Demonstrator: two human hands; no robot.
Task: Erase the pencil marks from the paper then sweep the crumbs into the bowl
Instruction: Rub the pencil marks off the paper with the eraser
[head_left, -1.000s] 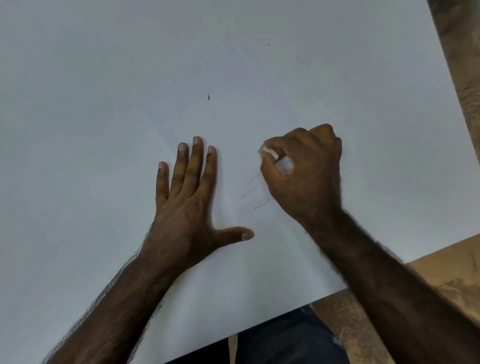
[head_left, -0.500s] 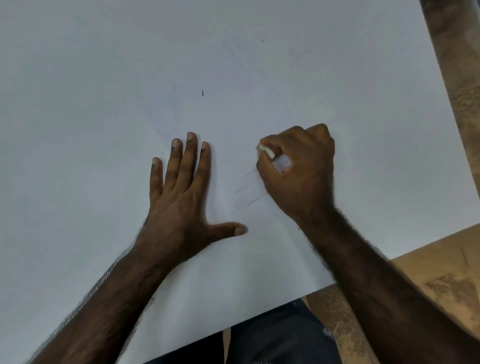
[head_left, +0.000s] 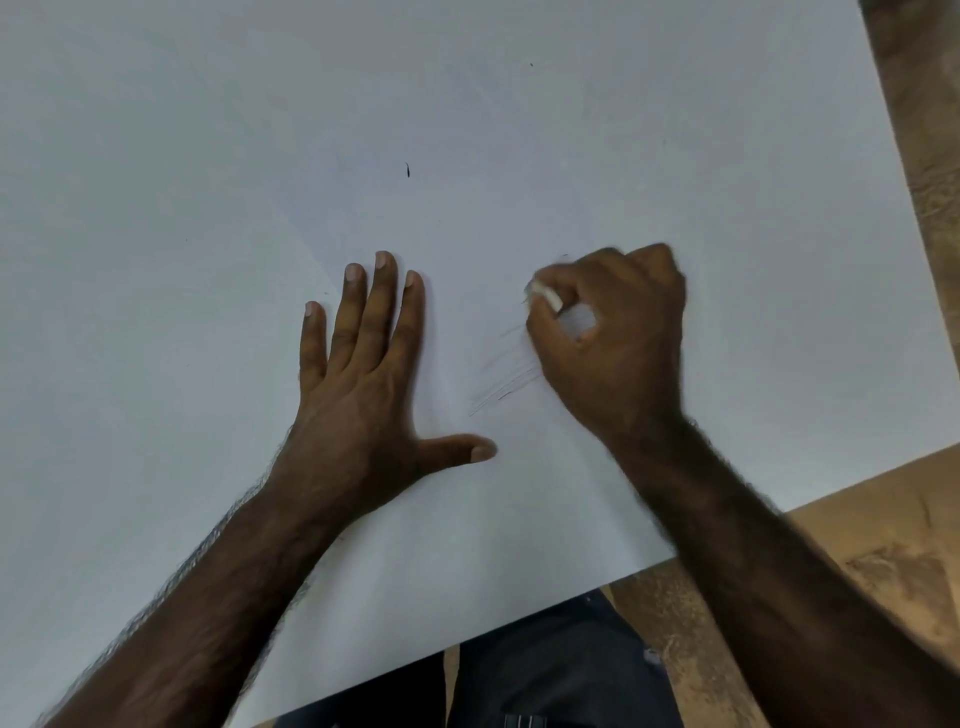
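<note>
Two bare hands on a big white sheet of paper, spread flat over most of the view. On the left, the left hand lying palm down on the paper, four fingers straight and close together, thumb stuck out to the side toward the right. A bit higher up, a tiny dark speck alone on the white. Just right of the thumb, between the two hands, faint grey pencil marks, thin slanted scribble lines, reaching right up to the other hand. Next, the right hand, curled into a fist and pinching a small white eraser between thumb and fingers, only the eraser's end peeking out at the left side of the fist, down by the top of the pencil marks. A bit blurry there, so hard to tell whether touching the paper or not. Far right and bottom right, the brown wooden counter under the paper, rough and scuffed. At the bottom, dark trousers below the paper's edge.
</note>
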